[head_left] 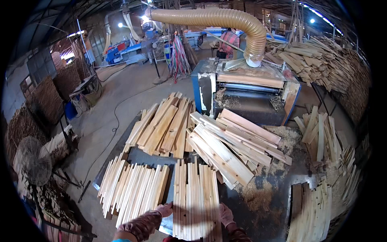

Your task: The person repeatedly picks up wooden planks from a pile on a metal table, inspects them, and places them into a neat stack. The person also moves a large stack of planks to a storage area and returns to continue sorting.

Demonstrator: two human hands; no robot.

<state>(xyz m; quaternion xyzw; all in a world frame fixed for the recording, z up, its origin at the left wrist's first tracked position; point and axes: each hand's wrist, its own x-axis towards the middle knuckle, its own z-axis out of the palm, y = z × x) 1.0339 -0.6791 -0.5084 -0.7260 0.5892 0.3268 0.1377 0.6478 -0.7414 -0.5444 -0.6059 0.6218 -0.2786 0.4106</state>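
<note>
A row of narrow wooden strips [197, 197] lies side by side in front of me, their far ends uneven. My left hand [164, 209], in a pale glove, is against the left edge of this row with its fingers curled in. On the opposite edge is my right hand [226, 214], also gloved, its fingers bent against the outermost strip. Between them the two hands clasp the row; their fingertips are partly hidden. To the left lies another batch of thin strips [135, 189] on the dark tabletop [236, 201].
Beyond are a pile of wider boards [165, 125] and a slanting heap of planks [229, 145]. A planer-like machine [250, 90] with a ribbed hose [209, 17] stands behind. Sawdust [258, 197] covers part of the table. More strips [312, 213] lie at right; a fan [34, 161] stands left.
</note>
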